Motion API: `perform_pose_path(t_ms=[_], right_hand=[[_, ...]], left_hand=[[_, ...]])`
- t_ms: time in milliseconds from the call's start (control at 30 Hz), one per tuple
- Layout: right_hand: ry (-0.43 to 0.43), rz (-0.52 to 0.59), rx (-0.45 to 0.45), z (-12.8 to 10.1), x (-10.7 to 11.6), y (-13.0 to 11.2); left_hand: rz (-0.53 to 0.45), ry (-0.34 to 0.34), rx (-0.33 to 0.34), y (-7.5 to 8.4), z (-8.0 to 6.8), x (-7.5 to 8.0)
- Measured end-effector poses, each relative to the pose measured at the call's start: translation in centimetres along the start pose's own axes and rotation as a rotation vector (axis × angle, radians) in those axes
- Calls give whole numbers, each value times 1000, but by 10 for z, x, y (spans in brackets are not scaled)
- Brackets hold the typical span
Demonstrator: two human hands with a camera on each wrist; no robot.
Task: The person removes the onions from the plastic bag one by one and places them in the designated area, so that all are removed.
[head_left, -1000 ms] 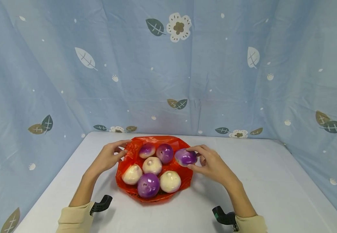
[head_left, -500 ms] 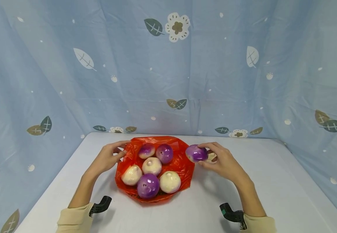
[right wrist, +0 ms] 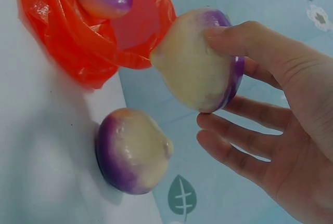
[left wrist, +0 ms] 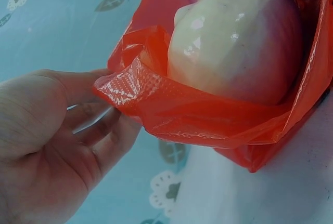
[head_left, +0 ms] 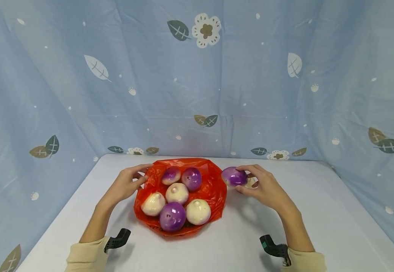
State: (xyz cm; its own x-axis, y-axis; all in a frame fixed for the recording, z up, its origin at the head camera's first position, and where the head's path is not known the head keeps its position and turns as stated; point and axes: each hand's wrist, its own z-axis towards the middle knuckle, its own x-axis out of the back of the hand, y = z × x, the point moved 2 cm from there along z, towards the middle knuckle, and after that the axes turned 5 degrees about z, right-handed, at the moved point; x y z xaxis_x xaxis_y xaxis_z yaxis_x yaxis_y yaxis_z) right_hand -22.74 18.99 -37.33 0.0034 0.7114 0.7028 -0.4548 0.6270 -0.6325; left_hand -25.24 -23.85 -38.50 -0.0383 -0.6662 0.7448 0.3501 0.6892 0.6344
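Observation:
A red plastic bag point(head_left: 214, 190) lies wide open on the white table. Inside are several glossy purple-and-cream turnips point(head_left: 172, 216), some showing the purple end and others the cream tip. My left hand point(head_left: 124, 183) pinches the bag's left rim; in the left wrist view its corner point(left wrist: 127, 86) sits between thumb and fingers. Just past the bag's right edge, my right hand point(head_left: 263, 187) holds up one turnip point(right wrist: 200, 63) between thumb and fingers. Another turnip point(right wrist: 132, 151) stands on the table below it, largely hidden by the fingers in the head view.
A white table point(head_left: 197, 253) extends to both sides and in front of the bag. Behind it and at the sides hangs a blue cloth point(head_left: 156, 94) with leaves and flowers. A black mount point(head_left: 274, 247) sticks out from each wrist.
My right hand has carried its turnip rightward out of the bag, slowing lately. The turnip behind the fingers came into sight. My left hand and the bag have stayed nearly still.

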Motion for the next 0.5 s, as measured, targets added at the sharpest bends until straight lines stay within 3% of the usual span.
perform_pose_path(t_ms=[500], right_hand=[[15, -38, -2, -2, 12, 8]], left_hand=[[-4, -6, -6, 1, 0, 0]])
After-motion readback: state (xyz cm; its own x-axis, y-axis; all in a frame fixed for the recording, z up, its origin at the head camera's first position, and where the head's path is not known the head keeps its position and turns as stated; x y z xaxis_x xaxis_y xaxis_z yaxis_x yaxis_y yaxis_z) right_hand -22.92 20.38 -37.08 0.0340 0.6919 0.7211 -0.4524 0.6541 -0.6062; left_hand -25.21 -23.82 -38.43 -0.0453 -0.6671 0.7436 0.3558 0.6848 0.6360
